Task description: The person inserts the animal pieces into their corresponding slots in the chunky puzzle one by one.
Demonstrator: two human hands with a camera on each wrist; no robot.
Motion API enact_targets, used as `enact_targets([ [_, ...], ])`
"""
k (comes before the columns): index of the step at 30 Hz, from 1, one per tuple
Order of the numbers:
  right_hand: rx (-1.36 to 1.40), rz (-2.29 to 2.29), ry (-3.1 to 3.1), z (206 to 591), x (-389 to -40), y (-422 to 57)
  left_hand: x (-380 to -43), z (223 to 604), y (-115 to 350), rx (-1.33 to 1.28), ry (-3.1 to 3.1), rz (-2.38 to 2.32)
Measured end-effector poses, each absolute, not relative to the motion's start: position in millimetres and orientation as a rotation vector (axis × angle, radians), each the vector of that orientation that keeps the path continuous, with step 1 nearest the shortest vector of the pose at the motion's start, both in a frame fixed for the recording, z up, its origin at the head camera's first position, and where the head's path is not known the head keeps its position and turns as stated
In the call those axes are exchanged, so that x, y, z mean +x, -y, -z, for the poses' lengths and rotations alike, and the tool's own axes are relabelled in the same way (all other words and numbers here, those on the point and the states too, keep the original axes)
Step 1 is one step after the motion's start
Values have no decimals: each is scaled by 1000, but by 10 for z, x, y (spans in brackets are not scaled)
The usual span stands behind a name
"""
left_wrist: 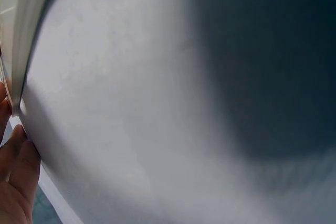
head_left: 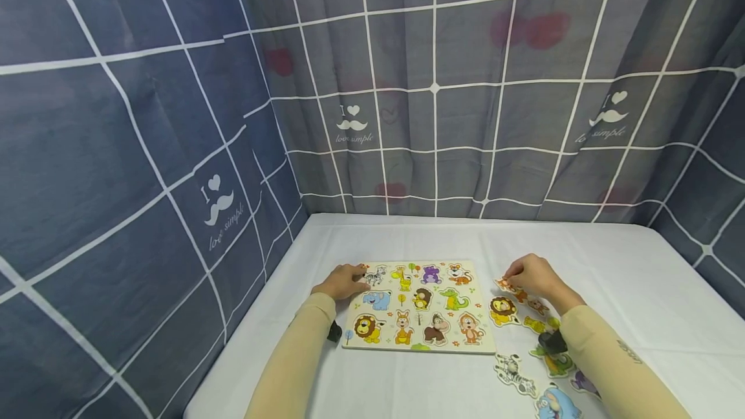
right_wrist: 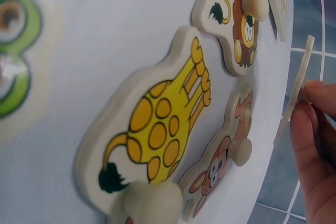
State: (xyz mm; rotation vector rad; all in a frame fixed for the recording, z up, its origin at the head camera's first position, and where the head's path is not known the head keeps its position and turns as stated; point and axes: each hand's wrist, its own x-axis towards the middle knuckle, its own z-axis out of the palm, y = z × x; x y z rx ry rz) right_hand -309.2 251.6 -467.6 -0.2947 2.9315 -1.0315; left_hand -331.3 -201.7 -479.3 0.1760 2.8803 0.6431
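Observation:
The wooden animal puzzle board (head_left: 387,317) lies flat, with colourful animal pictures on it. My left hand (head_left: 343,282) rests at its far left corner, thumb and fingers spread over the edge; in the left wrist view the fingers (left_wrist: 23,169) are beside the board's side. To the right of the board, my right hand (head_left: 532,275) pinches an orange-and-white animal puzzle piece (head_left: 505,285) between thumb and fingers. That piece (right_wrist: 297,90) appears edge-on in the right wrist view, raised over the table, its picture hidden there.
Right of the board lie loose pieces: a lion (head_left: 503,310), a giraffe (right_wrist: 163,124), a long-eared orange animal (right_wrist: 215,163), a crocodile (head_left: 553,362), a zebra (head_left: 513,374) and an elephant (head_left: 557,403). Several have round knobs. A checked curtain (head_left: 407,121) encloses the white table (head_left: 407,238).

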Motion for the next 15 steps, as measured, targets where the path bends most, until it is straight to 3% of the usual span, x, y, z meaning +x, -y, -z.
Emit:
enact_targets([
  [15,-358,1124,-2860,4649,-2990,-2388,-3356,4829,2025,206,-2895,-654],
])
